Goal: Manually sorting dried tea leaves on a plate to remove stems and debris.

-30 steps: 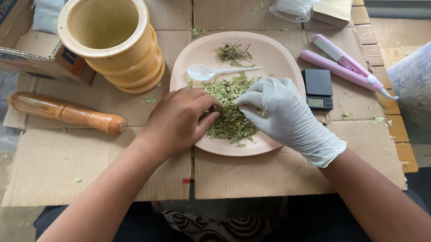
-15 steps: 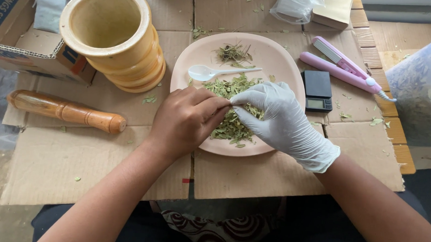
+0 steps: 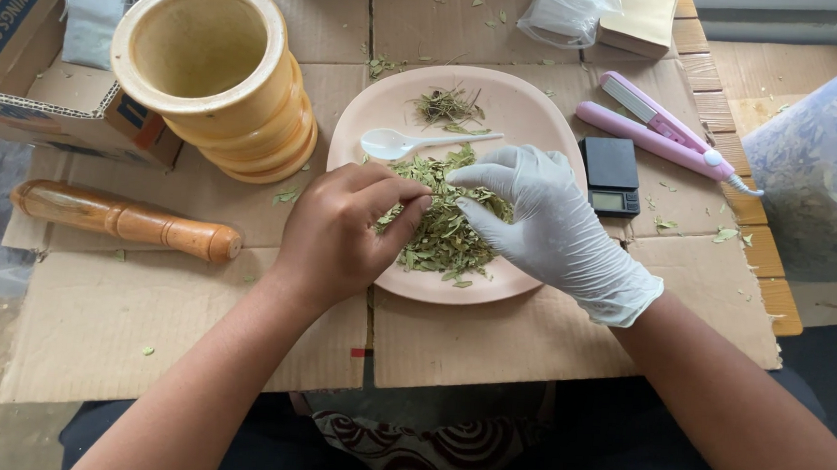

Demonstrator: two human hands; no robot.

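Item: dried green leaves point(image 3: 443, 229) heaped on pink plate point(image 3: 533, 106); bare left hand point(image 3: 341, 230) and gloved right hand point(image 3: 545, 223) both pinching leaves, best picked gently, low over plate.

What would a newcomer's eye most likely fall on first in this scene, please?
Probably the two hands meeting over the round pale pink plate at the centre: the bare left hand and the white-gloved right hand both pick at the pile of dried green leaves. Next, the tall yellow wooden mortar at upper left, with the wooden pestle lying below it.
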